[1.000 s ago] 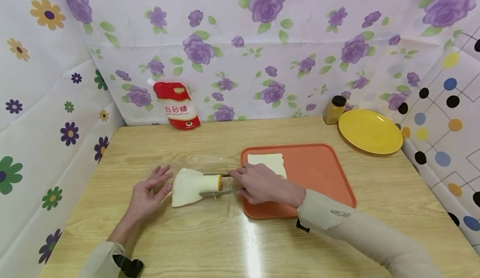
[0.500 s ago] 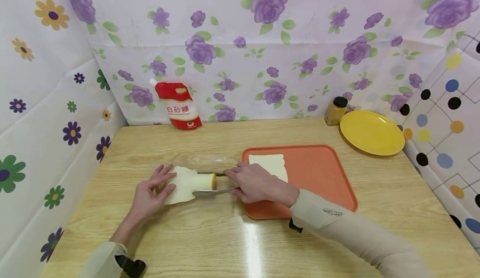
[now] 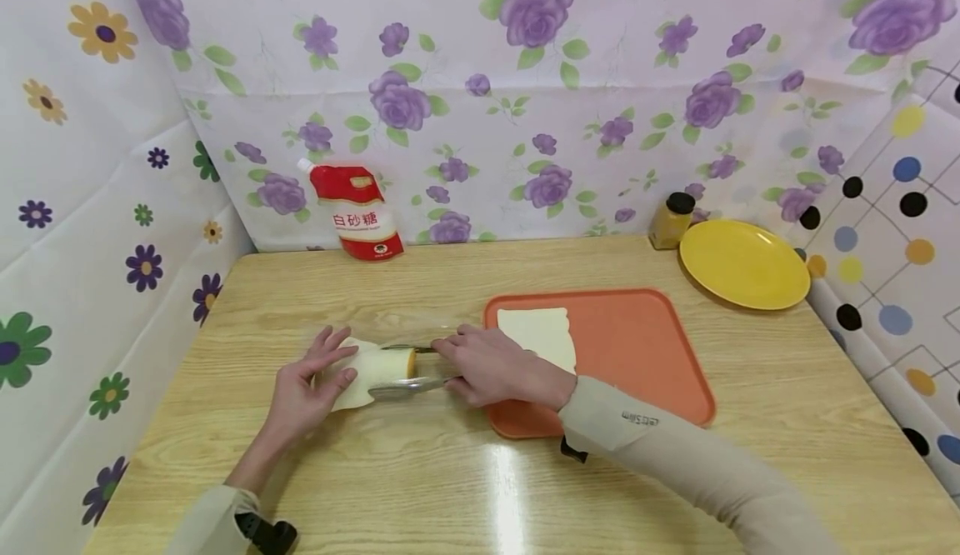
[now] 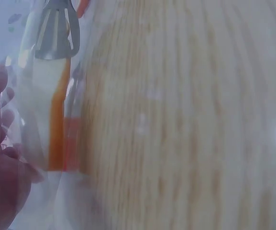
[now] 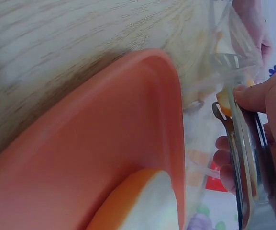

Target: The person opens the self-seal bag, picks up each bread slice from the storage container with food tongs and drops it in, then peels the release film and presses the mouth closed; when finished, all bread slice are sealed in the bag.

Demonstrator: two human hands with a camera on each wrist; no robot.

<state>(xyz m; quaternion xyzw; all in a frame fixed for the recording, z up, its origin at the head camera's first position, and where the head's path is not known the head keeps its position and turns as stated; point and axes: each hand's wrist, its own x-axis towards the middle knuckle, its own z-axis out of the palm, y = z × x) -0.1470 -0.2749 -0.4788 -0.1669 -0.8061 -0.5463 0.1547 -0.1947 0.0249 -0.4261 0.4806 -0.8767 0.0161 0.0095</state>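
My right hand [image 3: 491,363] grips metal tongs [image 3: 408,386], whose two slotted ends reach along both sides of a white bread slice [image 3: 386,363] with an orange-brown crust. The slice is squeezed narrow between the tongs and spreads wider toward the left. Around it lies a clear plastic bag [image 5: 233,33], with the tong ends inside. At the bag's left end, my left hand [image 3: 303,384] holds it between thumb and fingers, covering the slice's far corner. Another bread slice [image 3: 536,330] lies on the left part of the orange tray [image 3: 637,355], partly behind my right hand.
Against the back wall stands a red and white sugar pouch [image 3: 358,212]. A black-capped jar [image 3: 672,220] and a yellow plate [image 3: 744,263] are at the back right of the wooden table [image 3: 390,488].
My right hand has moved left with the tongs, carrying the slice deeper into the bag toward my left hand. The left hand has stayed nearly in place and now overlaps the slice's edge.
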